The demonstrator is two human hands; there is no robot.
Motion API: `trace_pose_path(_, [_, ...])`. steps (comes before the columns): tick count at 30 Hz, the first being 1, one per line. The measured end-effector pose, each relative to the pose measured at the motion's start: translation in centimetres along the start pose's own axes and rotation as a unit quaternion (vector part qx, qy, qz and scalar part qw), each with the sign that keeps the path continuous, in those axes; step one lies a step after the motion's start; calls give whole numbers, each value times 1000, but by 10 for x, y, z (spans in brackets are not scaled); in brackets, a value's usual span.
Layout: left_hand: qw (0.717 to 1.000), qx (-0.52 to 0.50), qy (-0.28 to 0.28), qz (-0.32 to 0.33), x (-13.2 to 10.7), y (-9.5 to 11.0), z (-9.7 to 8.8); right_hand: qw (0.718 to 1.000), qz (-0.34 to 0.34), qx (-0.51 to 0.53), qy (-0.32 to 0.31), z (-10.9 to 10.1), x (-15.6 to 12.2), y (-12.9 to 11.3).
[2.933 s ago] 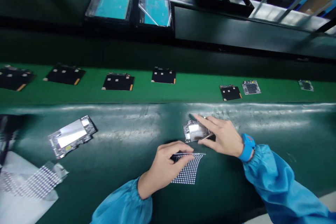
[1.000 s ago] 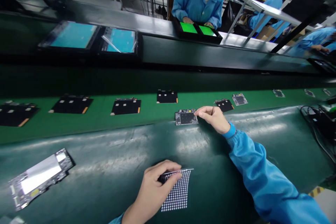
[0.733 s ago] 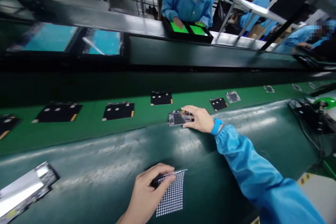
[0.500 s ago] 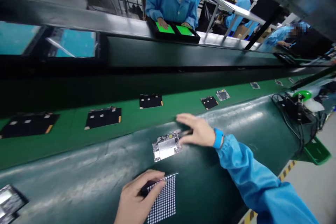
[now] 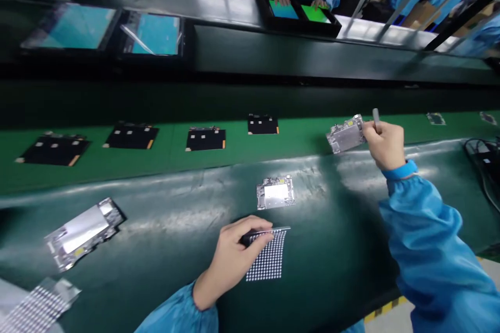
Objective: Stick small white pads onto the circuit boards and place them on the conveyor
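Note:
My right hand [image 5: 385, 143] is closed on a circuit board [image 5: 347, 135] with a silver shield, gripping its right edge above the green belt. A slim grey tool [image 5: 376, 116] sticks up from the same hand; its kind is unclear. My left hand [image 5: 240, 255] pinches a sheet of white round stickers [image 5: 267, 257], which hangs down from the fingers. Something dark sits between those fingers, partly hidden. Just beyond that sheet, a second circuit board [image 5: 275, 193] lies flat on the dark green mat. Another board [image 5: 86, 233] rests at the left.
Several black flat parts [image 5: 205, 139] lie along the green belt [image 5: 234, 153]. At lower left is another dotted sticker sheet [image 5: 37, 309]. Trays with blue-faced panels [image 5: 156, 34] stand on the far ledge. Opposite, a person in blue touches two lit screens [image 5: 315, 13].
My right hand has left the board on the mat and reached right over the belt, where it now holds another board up. My left hand keeps the sticker sheet. The view has shifted left.

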State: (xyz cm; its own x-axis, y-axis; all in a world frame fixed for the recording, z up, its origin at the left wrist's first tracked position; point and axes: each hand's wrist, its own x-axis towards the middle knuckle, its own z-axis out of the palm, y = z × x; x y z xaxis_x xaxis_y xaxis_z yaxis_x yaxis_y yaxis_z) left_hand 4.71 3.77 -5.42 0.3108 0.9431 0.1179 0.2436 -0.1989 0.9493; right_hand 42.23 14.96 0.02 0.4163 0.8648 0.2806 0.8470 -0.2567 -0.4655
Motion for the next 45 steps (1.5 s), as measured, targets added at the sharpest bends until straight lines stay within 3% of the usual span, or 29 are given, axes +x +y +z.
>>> trace_pose_path(2, [1000,4,2,1,0,0,0,978,49,188,-80,0,-29,-8])
trace_pose_path(5, [1000,21,5,12,1,-1,-2,911,102,328,-230,9,-79,-17])
trace_pose_path(9, [998,48,16,36,1,-6,-4,847,184,450,-214,9,-117,-14])
trace_pose_path(10, [997,58,21,35,2,-7,-4,812,207,501,-219,6,-120,-12])
trace_pose_path(14, [995,88,29,38,4,-11,-6,619,252,673,-317,-5,-124,-7])
trace_pose_path(16, [994,100,30,43,6,-12,-7,567,255,710,-331,-5,-127,-6])
trace_pose_path(18, [993,107,23,42,7,-13,-7,549,256,727,-323,-2,-132,-6])
trace_pose_path(23, [994,105,24,33,5,-11,-7,541,256,735,-317,2,-143,-6])
trace_pose_path(26, [995,87,25,37,4,-9,-6,566,252,723,-304,0,-144,-13])
trace_pose_path(30, [998,57,17,24,3,-8,-5,643,225,676,-280,-1,-141,-29])
trace_pose_path(34, [999,37,11,-4,2,-3,-3,756,145,579,-269,2,-143,-39])
trace_pose_path(36, [1000,24,4,-15,1,1,-2,785,118,539,-282,4,-145,-42])
trace_pose_path(38, [1000,14,8,-19,1,3,0,774,117,544,-302,5,-145,-46])
trace_pose_path(42, [999,-5,15,-30,1,5,2,724,142,582,-342,7,-143,-57])
trace_pose_path(45, [999,-13,24,-42,0,5,3,720,147,580,-351,12,-144,-62])
